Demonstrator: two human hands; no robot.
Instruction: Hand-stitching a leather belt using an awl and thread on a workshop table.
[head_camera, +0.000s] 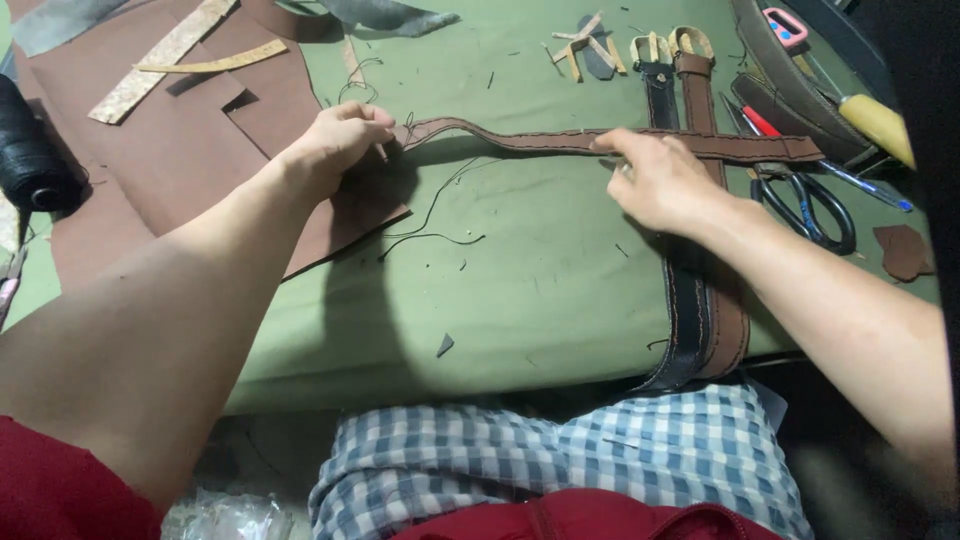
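A long brown leather strap (540, 140) with stitched edges lies across the green work mat (520, 270). My left hand (335, 145) pinches the strap's left end, with a dark thread (430, 215) trailing from there over the mat. My right hand (660, 180) presses down on the strap farther right, fingers on its edge. Under my right hand run two finished belts, one black (690, 330) and one brown (728, 325), with buckles at the far end.
Brown leather sheets (170, 150) cover the left. A black thread spool (30, 150) sits at the far left. Scissors (810, 200), pens (765, 122) and a yellow-handled tool (875, 122) lie at the right. Leather scraps (585, 45) sit at the back.
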